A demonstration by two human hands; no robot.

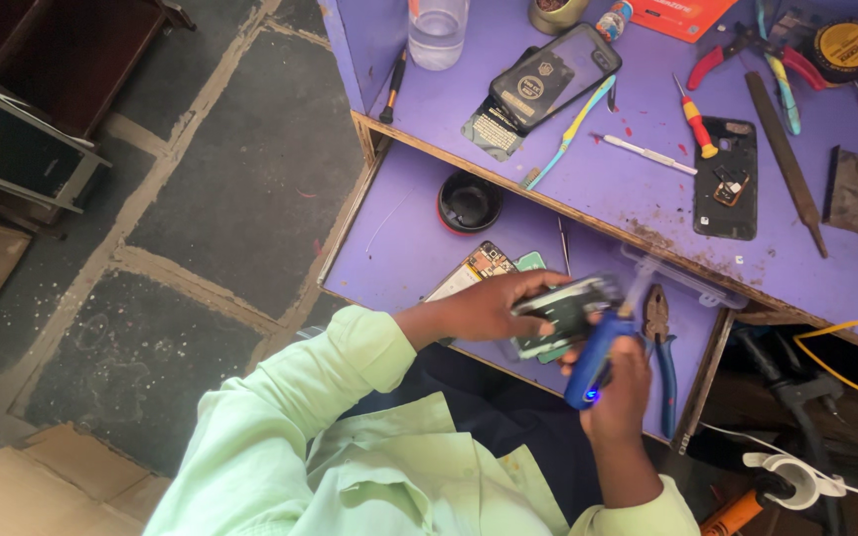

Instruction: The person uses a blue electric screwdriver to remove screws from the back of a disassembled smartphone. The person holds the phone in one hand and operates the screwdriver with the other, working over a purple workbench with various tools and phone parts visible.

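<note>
Both hands are gripping things above the pulled-out purple drawer [399,248]. Left hand [494,306] holds an opened phone [568,308] by its edge. Right hand [620,389] wraps around a blue electric screwdriver [598,357], its tip touching the phone. Blue-handled pliers [661,342] lie just beside.

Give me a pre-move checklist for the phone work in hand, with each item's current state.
1. Left hand grips the opened phone: ok.
2. Right hand holds the blue tool: ok.
3. Tool tip seated on the phone: cannot tell, blurred.
4. Tool powered: ok, a blue light glows at its base.
5. Phone supported by the drawer: not ok, it is held in the air.
6. Pliers within reach of the right hand: ok.
</note>
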